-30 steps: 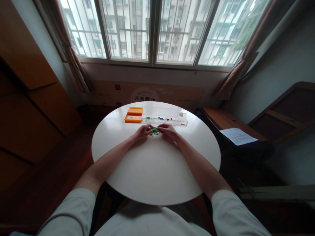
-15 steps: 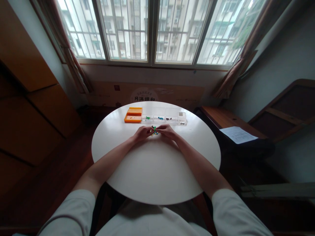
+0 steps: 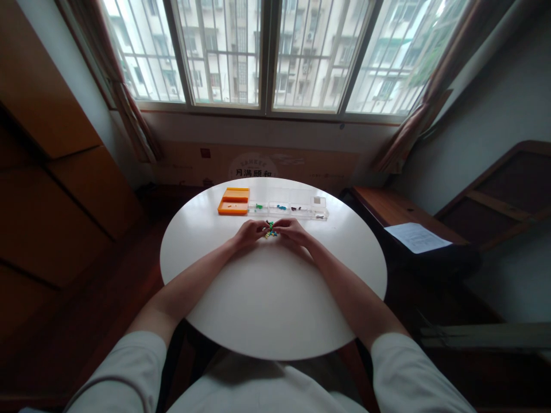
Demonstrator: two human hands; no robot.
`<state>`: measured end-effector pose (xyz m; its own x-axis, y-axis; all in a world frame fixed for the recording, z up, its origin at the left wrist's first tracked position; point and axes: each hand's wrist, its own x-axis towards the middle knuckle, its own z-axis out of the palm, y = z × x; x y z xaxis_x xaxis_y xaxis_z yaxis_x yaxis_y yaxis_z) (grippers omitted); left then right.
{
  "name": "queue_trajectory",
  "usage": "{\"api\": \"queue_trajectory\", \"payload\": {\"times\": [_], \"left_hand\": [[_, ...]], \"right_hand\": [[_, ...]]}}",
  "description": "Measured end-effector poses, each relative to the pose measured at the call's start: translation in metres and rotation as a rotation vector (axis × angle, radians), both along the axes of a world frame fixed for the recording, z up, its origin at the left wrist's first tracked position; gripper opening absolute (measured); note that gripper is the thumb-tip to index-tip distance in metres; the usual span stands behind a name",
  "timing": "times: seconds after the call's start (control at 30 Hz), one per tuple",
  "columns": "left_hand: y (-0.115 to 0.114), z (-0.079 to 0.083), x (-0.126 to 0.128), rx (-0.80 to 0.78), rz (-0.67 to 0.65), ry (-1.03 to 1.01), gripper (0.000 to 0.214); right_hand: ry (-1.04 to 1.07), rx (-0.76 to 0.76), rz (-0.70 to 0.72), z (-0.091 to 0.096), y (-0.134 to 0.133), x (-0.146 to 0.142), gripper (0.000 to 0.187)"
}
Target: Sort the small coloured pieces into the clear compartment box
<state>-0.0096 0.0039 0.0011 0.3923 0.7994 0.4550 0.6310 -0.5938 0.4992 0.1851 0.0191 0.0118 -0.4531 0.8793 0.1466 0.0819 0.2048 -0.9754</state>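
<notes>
My left hand [image 3: 253, 230] and my right hand [image 3: 293, 229] meet over the far half of the round white table [image 3: 271, 298]. Their fingers are bent and pinched together, fingertips nearly touching. Between the fingertips show small coloured pieces [image 3: 271, 227], mostly green with some dark ones; they are too small to name. More small yellow and blue pieces [image 3: 271, 234] lie on the table just below the fingers. The fingers partly hide what each hand pinches.
Behind the hands stands an orange tray [image 3: 233, 210] with a few tiny bits. Beside it, a clear compartment box [image 3: 286, 214] holds green, blue, dark and pale pieces in separate sections. At the right, a paper sheet [image 3: 416, 237] lies by a wooden bench [image 3: 387, 202].
Both hands stay over the same spot, with at most tiny finger shifts. The view has moved very slightly; the tray and box stand where they were.
</notes>
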Motion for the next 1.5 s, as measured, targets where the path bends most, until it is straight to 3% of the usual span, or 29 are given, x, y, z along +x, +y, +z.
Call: {"api": "queue_trajectory", "payload": {"times": [0.17, 0.37, 0.63, 0.87, 0.97, 1.13, 1.27, 1.37, 1.5], "left_hand": [[-0.001, 0.0, 0.0, -0.015, 0.019, -0.075, 0.03], [0.006, -0.002, -0.003, -0.01, 0.213, -0.09, 0.031], [0.013, -0.007, -0.004, -0.08, 0.11, -0.156, 0.035], [0.015, -0.004, -0.005, -0.121, 0.051, -0.227, 0.039], [0.014, -0.003, -0.006, -0.125, 0.042, -0.223, 0.04], [0.015, -0.004, -0.006, -0.104, 0.034, -0.211, 0.042], [0.014, -0.005, -0.004, -0.127, 0.038, -0.202, 0.041], [0.014, -0.005, -0.004, -0.14, 0.072, -0.243, 0.037], [0.021, -0.004, -0.009, -0.121, 0.286, -0.47, 0.031]], "right_hand": [[0.02, -0.001, -0.047, 0.001, -0.001, -0.001, 0.03], [0.108, -0.047, -0.165, 0.002, 0.003, -0.003, 0.028], [0.111, 0.01, -0.262, 0.018, 0.009, -0.014, 0.025], [0.035, -0.002, -0.406, 0.015, 0.052, -0.042, 0.007], [0.083, -0.039, -0.478, 0.015, 0.07, -0.06, 0.009], [0.163, -0.115, -0.469, 0.011, 0.07, -0.072, 0.014], [0.072, -0.013, -0.425, 0.007, 0.055, -0.054, 0.015], [-0.12, 0.128, -0.419, 0.006, 0.048, -0.034, 0.018], [-0.355, 0.331, -0.369, 0.008, 0.044, -0.026, 0.015]]}}
